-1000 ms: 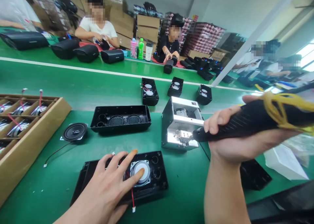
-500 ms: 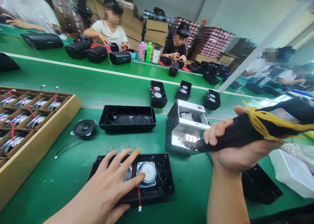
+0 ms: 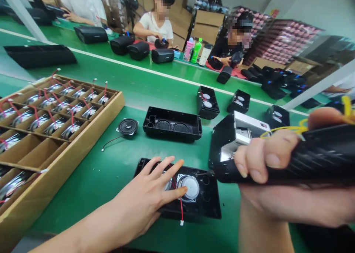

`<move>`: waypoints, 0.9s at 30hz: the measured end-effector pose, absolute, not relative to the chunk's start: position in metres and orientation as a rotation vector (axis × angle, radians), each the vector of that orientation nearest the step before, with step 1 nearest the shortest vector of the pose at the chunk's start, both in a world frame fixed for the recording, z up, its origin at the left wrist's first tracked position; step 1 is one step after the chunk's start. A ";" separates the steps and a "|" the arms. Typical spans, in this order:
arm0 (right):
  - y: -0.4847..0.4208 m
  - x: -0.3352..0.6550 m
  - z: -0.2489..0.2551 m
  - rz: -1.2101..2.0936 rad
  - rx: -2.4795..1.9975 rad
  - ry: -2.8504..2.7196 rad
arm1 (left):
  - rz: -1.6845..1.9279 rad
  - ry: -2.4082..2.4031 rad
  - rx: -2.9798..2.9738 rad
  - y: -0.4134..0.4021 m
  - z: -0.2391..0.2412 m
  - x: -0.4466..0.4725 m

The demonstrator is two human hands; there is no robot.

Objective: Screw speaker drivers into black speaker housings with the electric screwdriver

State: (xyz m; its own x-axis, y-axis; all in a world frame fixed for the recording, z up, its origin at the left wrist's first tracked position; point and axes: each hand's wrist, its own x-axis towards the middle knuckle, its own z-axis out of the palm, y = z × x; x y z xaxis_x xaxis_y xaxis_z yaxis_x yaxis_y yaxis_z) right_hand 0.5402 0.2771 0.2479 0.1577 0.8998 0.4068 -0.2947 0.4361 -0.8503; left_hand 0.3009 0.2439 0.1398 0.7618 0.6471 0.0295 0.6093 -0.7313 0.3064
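My left hand (image 3: 146, 199) lies spread over a black speaker housing (image 3: 209, 208) on the green bench. One fingertip touches a round silver speaker driver (image 3: 191, 188) inside it. The second driver is partly hidden under the fingers. A red wire with a white plug (image 3: 182, 222) hangs over the housing's near edge. My right hand (image 3: 288, 201) is wrapped round a black electric screwdriver (image 3: 318, 158) with yellow ties on it. The tool is tilted almost level, its tip pointing left near the housing's right end; whether the tip touches anything, I cannot tell.
A cardboard tray (image 3: 91, 134) of wired drivers stands at left. Beyond my hands lie a loose driver (image 3: 127, 127), another black housing (image 3: 172, 132) and a metal screw feeder (image 3: 235, 134). Several filled housings (image 3: 208, 103) stand farther back. Co-workers sit across the bench.
The view has swung left, showing more of the tray. My right hand has brought the screwdriver closer to the housing. My left hand stays spread on the housing.
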 end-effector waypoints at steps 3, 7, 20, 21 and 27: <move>0.289 0.511 0.227 0.985 -0.594 -1.089 | 0.187 0.976 2.671 0.243 0.142 0.301; 0.298 0.499 0.206 1.034 -0.563 -1.152 | 0.198 0.970 2.700 0.242 0.143 0.300; 0.306 0.491 0.187 1.114 -0.608 -1.155 | 0.340 0.983 2.720 0.241 0.130 0.301; 0.306 0.490 0.187 1.116 -0.610 -1.155 | 0.343 0.985 2.718 0.241 0.130 0.302; 0.309 0.490 0.182 1.129 -0.627 -1.151 | 0.331 0.979 2.722 0.243 0.133 0.302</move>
